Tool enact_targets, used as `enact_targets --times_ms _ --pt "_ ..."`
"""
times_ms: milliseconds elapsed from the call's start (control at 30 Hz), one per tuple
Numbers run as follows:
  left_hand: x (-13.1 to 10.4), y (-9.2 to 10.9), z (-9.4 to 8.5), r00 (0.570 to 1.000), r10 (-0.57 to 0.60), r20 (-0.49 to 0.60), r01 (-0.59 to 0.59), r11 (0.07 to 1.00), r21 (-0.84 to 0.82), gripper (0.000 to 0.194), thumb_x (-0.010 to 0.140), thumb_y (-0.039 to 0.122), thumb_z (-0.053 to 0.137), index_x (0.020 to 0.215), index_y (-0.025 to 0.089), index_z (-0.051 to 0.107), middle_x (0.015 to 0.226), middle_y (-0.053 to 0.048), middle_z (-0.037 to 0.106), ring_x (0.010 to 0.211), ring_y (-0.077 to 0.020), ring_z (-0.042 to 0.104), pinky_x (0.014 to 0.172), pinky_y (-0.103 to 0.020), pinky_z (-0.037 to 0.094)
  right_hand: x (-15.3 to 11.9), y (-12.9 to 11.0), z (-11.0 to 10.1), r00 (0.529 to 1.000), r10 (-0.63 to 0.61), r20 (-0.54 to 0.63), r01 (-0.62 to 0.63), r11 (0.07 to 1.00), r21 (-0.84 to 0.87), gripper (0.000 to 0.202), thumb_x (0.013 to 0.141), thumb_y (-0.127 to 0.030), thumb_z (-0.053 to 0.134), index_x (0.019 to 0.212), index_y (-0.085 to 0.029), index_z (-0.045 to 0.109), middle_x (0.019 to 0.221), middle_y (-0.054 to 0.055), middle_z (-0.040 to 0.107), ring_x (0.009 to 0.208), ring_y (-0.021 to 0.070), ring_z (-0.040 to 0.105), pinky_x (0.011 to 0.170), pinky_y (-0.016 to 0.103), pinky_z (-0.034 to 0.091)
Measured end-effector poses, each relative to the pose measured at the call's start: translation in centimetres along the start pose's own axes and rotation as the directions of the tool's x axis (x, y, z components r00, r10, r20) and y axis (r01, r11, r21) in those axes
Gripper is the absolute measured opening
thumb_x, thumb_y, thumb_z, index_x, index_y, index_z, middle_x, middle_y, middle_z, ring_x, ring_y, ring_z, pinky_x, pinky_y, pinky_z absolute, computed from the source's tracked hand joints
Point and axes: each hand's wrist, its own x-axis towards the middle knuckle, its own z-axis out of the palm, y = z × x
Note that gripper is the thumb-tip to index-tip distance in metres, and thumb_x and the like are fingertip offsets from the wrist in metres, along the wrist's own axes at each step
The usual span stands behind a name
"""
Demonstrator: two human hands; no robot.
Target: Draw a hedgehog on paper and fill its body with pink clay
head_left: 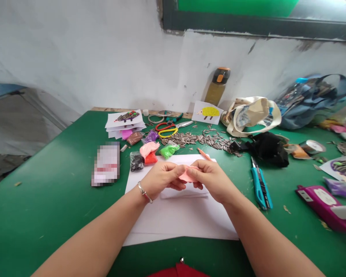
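Between my left hand [167, 175] and my right hand [209, 177] is a flattened piece of pink modelling clay [188, 175]. Both hands are closed, thumbs pressing on the clay from above and fingers curled beneath it. They are held over white paper sheets [178, 219], with a smaller folded white sheet [184, 193] lying under the fingers. Beyond them an orange pencil [203, 154] rests on the paper's far edge. Packets of clay lie at its far left: black [137, 161], pink [149, 149], red [150, 158] and green [169, 150].
Sunflower seeds [184, 138] are scattered behind the paper, near scissors [173, 129]. A teal box cutter [261, 186], blade out, lies to the right, with a magenta case [325, 207] beyond. A phone-like object [105, 164] is at left. Bottle [217, 86] and tote bag [250, 115] stand behind.
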Motion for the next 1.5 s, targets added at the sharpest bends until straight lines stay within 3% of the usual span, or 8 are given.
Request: enact_targets --times_ms 233,400,600,700,933,1167,1300,1500 --pt "0.2 0.0 -0.1 0.998 0.006 -0.062 -0.005 1.0 0.01 0.044 0.068 0.053 0.077 0.084 0.013 0.069 0.072 -0.003 0.067 0.064 -0.0134 0.065 0.068 -0.029 0.055 0.1 0.1 -0.1 1.0 -0.009 -0.007 0.009 1.0 0.019 0.035 0.08 -0.05 0.064 0.067 -0.019 0.059 0.049 -0.003 0.056 0.047 0.0101 0.051 0.07 0.036 0.051" --pt "0.0 0.2 0.0 0.995 0.043 -0.095 -0.033 0.994 0.103 0.037 0.073 0.048 0.075 0.078 0.012 0.069 0.069 -0.002 0.064 0.06 -0.0122 0.064 0.061 -0.025 0.054 0.1 0.3 -0.3 0.999 -0.02 0.043 0.017 0.998 0.057 0.032 0.077 -0.047 0.068 0.086 -0.017 0.068 0.071 0.001 0.064 0.058 0.0124 0.057 0.064 0.032 0.051" --pt "0.1 -0.2 0.1 0.999 0.049 -0.007 -0.049 0.998 0.047 0.042 0.069 0.052 0.075 0.07 0.012 0.066 0.063 -0.001 0.062 0.061 -0.0122 0.063 0.061 -0.024 0.055 0.5 0.6 -0.4 0.993 -0.11 -0.036 0.105 0.987 -0.125 0.029 0.083 -0.037 0.06 0.061 -0.019 0.055 0.054 -0.006 0.048 0.052 0.0078 0.043 0.084 0.042 0.049" --pt "0.2 -0.4 0.1 0.998 0.057 -0.016 -0.056 0.998 0.037 0.038 0.069 0.048 0.077 0.075 0.012 0.068 0.066 -0.002 0.064 0.063 -0.0122 0.063 0.062 -0.024 0.055 0.6 0.6 -0.3 0.994 -0.106 -0.038 0.1 0.988 -0.121 0.03 0.083 -0.038 0.059 0.06 -0.019 0.054 0.054 -0.006 0.048 0.052 0.0081 0.043 0.078 0.041 0.051" --pt "0.6 -0.4 -0.3 0.996 0.067 -0.058 -0.061 0.993 0.1 0.03 0.073 0.04 0.075 0.077 0.011 0.069 0.067 -0.002 0.064 0.061 -0.0127 0.063 0.06 -0.025 0.054 0.5 1.0 0.0 0.999 -0.045 0.017 0.043 0.993 0.106 0.039 0.08 -0.049 0.064 0.106 -0.02 0.065 0.07 -0.001 0.061 0.064 0.0139 0.056 0.061 0.03 0.048" --pt "0.5 -0.6 -0.4 0.995 0.042 0.089 -0.051 0.993 0.109 0.032 0.074 0.043 0.074 0.074 0.011 0.07 0.07 -0.005 0.069 0.064 -0.0122 0.063 0.063 -0.022 0.052 0.9 1.3 0.8 0.996 -0.088 -0.027 0.088 0.996 -0.008 0.018 0.081 -0.034 0.061 0.072 -0.019 0.062 0.07 0.0 0.06 0.066 0.0144 0.053 0.061 0.03 0.044" --pt "0.5 -0.8 -0.3 0.994 0.014 0.105 -0.023 0.996 0.088 0.034 0.076 0.046 0.071 0.076 0.012 0.071 0.074 -0.006 0.071 0.067 -0.013 0.064 0.065 -0.023 0.052 1.1 1.8 1.0 0.997 -0.07 -0.027 0.071 0.997 0.017 0.016 0.082 -0.031 0.058 0.071 -0.02 0.057 0.067 -0.002 0.054 0.062 0.0132 0.05 0.058 0.029 0.041" --pt "0.7 -0.7 -0.5 1.0 0.021 -0.013 -0.02 0.997 0.081 0.039 0.069 0.051 0.075 0.07 0.012 0.067 0.064 -0.001 0.062 0.059 -0.0114 0.06 0.059 -0.024 0.052 0.8 1.2 0.1 0.996 -0.062 -0.063 0.063 0.998 0.011 0.024 0.09 -0.04 0.048 0.087 -0.021 0.061 0.068 -0.002 0.055 0.07 0.0144 0.051 0.064 0.03 0.043"
